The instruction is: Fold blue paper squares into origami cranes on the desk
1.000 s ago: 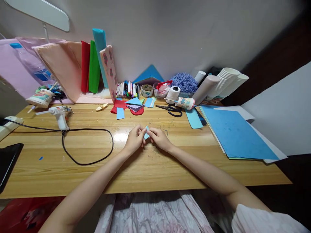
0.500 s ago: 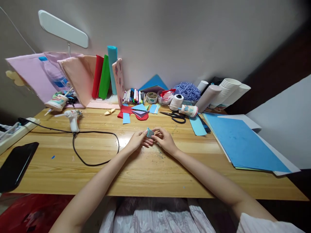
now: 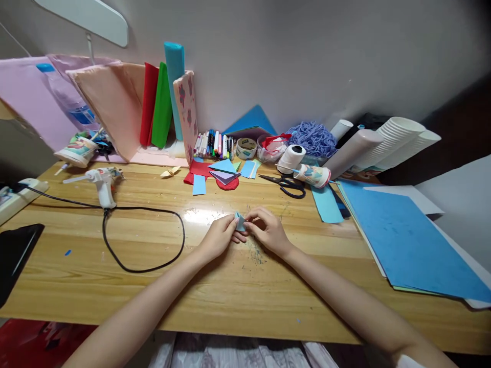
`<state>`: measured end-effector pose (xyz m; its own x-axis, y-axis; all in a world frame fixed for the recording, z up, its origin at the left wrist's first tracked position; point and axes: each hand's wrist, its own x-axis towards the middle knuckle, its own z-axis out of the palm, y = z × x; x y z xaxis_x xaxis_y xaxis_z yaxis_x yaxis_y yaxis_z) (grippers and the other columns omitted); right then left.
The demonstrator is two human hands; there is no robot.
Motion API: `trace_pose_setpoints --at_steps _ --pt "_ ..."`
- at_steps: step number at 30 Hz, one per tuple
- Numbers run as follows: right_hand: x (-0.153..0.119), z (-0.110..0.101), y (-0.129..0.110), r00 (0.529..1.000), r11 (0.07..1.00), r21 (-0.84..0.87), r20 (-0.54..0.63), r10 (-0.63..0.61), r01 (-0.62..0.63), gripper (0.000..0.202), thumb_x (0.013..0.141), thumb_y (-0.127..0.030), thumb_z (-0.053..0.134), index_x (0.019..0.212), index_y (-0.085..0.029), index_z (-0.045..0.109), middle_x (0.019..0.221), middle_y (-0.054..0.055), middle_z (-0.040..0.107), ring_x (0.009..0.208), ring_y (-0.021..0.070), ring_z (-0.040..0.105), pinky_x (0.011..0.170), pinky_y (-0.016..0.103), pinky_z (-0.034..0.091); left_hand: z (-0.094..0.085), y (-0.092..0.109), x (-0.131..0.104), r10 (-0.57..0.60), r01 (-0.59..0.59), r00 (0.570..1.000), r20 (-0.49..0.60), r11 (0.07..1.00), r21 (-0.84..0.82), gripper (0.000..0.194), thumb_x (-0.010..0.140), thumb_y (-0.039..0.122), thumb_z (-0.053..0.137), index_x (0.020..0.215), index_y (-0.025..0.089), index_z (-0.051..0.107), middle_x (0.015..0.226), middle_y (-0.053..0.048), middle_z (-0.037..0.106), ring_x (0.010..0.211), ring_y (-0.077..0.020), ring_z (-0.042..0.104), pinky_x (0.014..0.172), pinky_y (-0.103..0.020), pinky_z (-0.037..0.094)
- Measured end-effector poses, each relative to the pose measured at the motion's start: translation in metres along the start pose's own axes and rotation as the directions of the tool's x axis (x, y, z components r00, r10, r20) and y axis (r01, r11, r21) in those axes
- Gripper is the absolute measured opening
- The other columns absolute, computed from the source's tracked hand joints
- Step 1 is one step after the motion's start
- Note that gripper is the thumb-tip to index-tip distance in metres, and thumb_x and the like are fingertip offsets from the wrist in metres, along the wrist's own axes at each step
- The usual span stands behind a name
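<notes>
Broadly, worktop (image 3: pixel 230 306): wooden, with craft supplies along its back and the handwork near its middle.
Forearms: left forearm (image 3: pixel 149 304) and right forearm (image 3: pixel 337 286) slant inward from the near edge and converge.
Right hand (image 3: pixel 268 231): arched, thumb and forefinger pinching the paper's right edge.
Left hand (image 3: pixel 220 236): thumb on top, fingers curled beneath, pinching the paper's left side.
Folded light-blue paper (image 3: pixel 241 224): between both hands, nearer the person than the black-handled scissors (image 3: pixel 283 183).
Fold: apparently being shaped or opened; the next move likely calls for a steady left pinch while right fingertips work the edge. Individual creases are too small to tell.
</notes>
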<state>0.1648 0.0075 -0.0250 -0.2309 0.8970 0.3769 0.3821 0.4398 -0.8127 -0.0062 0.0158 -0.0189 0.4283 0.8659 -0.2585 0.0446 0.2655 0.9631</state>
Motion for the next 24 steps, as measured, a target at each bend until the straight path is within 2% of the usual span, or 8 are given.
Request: trace_pose_setpoints --at_steps 3,8,13,16,20,24 --pt "0.000 -0.002 0.000 0.996 0.997 -0.045 0.071 -0.061 0.064 0.009 0.083 -0.013 0.054 0.086 -0.020 0.059 0.085 0.005 0.058 0.080 0.0150 0.057 0.067 0.026 0.050 -0.001 0.005 0.000 -0.062 0.063 0.998 0.034 0.998 -0.020 0.030 0.080 0.043 0.057 0.081 0.013 0.059 0.077 -0.007 0.068 0.068 -0.0159 0.069 0.062 -0.024 0.054" --pt "-0.002 -0.006 0.001 0.962 0.967 -0.082 0.152 -0.227 0.241 0.012 0.086 -0.012 0.050 0.088 -0.020 0.059 0.087 0.006 0.061 0.081 0.0137 0.059 0.069 0.025 0.050 -0.003 0.015 0.001 -0.150 0.152 0.987 0.054 0.988 -0.032 0.032 0.077 0.044 0.060 0.074 0.013 0.058 0.064 -0.005 0.067 0.059 -0.0175 0.068 0.056 -0.025 0.054" --pt "-0.003 -0.011 0.002 0.915 0.912 -0.141 0.185 -0.358 0.386 0.015 0.088 -0.013 0.048 0.092 -0.021 0.060 0.090 0.006 0.067 0.082 0.0126 0.064 0.070 0.023 0.052 -0.004 0.014 0.002 -0.126 0.127 0.990 0.064 0.992 -0.012 0.030 0.080 0.044 0.056 0.071 0.015 0.054 0.055 -0.001 0.063 0.050 -0.0137 0.064 0.049 -0.020 0.049" --pt "-0.005 -0.012 0.005 0.894 0.871 -0.224 0.215 -0.392 0.436 0.017 0.088 -0.011 0.047 0.092 -0.020 0.061 0.092 0.007 0.069 0.084 0.0139 0.065 0.070 0.023 0.053 -0.006 0.016 0.001 -0.121 0.124 0.987 0.106 0.992 -0.024 0.031 0.080 0.045 0.056 0.075 0.014 0.054 0.059 -0.001 0.063 0.050 -0.0121 0.063 0.051 -0.020 0.049" --pt "-0.008 -0.010 0.006 0.893 0.850 -0.295 0.258 -0.369 0.436 0.018 0.088 -0.012 0.047 0.094 -0.021 0.062 0.098 0.008 0.068 0.093 0.0168 0.064 0.073 0.027 0.054 -0.008 0.019 -0.001 -0.139 0.154 0.979 0.151 0.983 -0.096 0.028 0.071 0.034 0.069 0.086 0.014 0.056 0.075 -0.001 0.065 0.062 -0.0123 0.065 0.060 -0.023 0.053" --pt "-0.006 -0.008 0.003 0.935 0.942 -0.135 0.225 -0.273 0.308 0.018 0.087 -0.013 0.048 0.093 -0.022 0.063 0.098 0.007 0.066 0.098 0.0168 0.062 0.082 0.031 0.052 -0.009 0.019 0.001 -0.142 0.150 0.984 0.112 0.986 -0.069 0.026 0.068 0.030 0.072 0.081 0.013 0.057 0.068 -0.001 0.064 0.057 -0.0117 0.063 0.055 -0.022 0.052"
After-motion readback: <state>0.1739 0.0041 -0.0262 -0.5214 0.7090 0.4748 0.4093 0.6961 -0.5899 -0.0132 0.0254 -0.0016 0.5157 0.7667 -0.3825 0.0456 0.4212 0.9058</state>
